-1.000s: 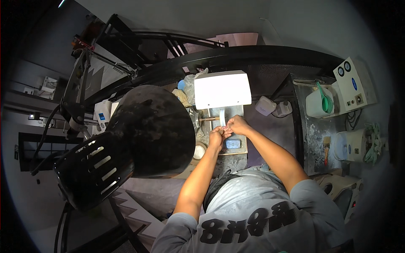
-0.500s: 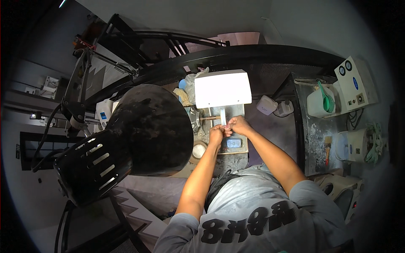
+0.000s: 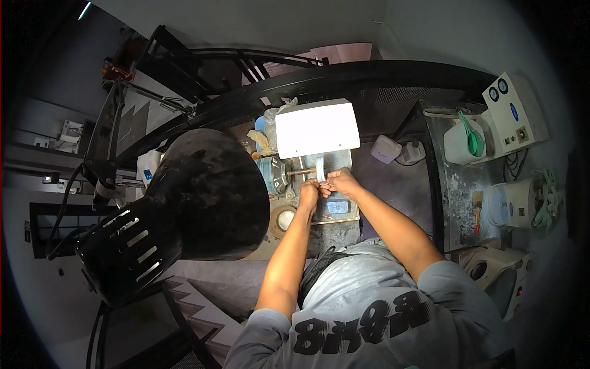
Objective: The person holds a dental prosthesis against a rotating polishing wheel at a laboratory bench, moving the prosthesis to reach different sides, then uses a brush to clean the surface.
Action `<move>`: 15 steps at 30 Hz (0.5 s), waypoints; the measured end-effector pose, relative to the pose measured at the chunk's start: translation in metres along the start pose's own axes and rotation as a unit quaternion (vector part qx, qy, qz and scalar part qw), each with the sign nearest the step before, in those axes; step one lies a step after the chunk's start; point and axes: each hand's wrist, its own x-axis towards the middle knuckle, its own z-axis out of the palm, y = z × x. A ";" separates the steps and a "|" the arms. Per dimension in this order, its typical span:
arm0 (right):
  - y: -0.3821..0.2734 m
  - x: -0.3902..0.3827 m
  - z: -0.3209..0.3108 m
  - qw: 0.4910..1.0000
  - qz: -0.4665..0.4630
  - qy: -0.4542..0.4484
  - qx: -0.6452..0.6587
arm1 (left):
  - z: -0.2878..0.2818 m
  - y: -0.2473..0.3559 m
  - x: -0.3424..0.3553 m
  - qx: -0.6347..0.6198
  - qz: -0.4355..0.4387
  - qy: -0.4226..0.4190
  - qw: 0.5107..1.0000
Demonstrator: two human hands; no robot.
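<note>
A white buffing wheel (image 3: 320, 167) stands upright on the shaft (image 3: 302, 172) of a bench polishing motor (image 3: 273, 175). Just below the wheel's near edge, my left hand (image 3: 310, 194) and my right hand (image 3: 343, 182) come together with fingers pinched. Between their fingertips is a small pinkish piece (image 3: 324, 182), mostly covered by the fingers; its exact kind does not show. Whether it touches the wheel I cannot tell. A bluish block (image 3: 337, 207) lies in the shallow tray (image 3: 351, 216) under my hands. Left of my left wrist sits a round bowl of pale material (image 3: 285, 219).
A bright white hood (image 3: 316, 129) rises behind the wheel. The large black lamp (image 3: 215, 194) fills the left side. On the right-hand bench are a container with a green scoop (image 3: 473, 141), a brush (image 3: 477, 212) and a gauge box (image 3: 510, 117). White jugs (image 3: 386, 149) stand beyond the tray.
The whole view has shifted slightly. My fingers have changed their grip on the pinkish piece, and my right hand now covers more of it. Both hands remain at the wheel.
</note>
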 end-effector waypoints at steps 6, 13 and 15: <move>0.000 -0.018 0.010 0.998 -0.044 -0.014 0.046 | -0.007 -0.005 -0.015 -0.022 0.010 -0.027 0.999; -0.007 0.002 0.000 0.995 -0.053 0.022 -0.082 | 0.002 0.001 -0.009 -0.107 -0.046 -0.024 0.993; -0.019 0.005 0.006 0.997 0.021 0.044 -0.060 | -0.006 -0.001 -0.006 -0.132 -0.060 -0.021 0.989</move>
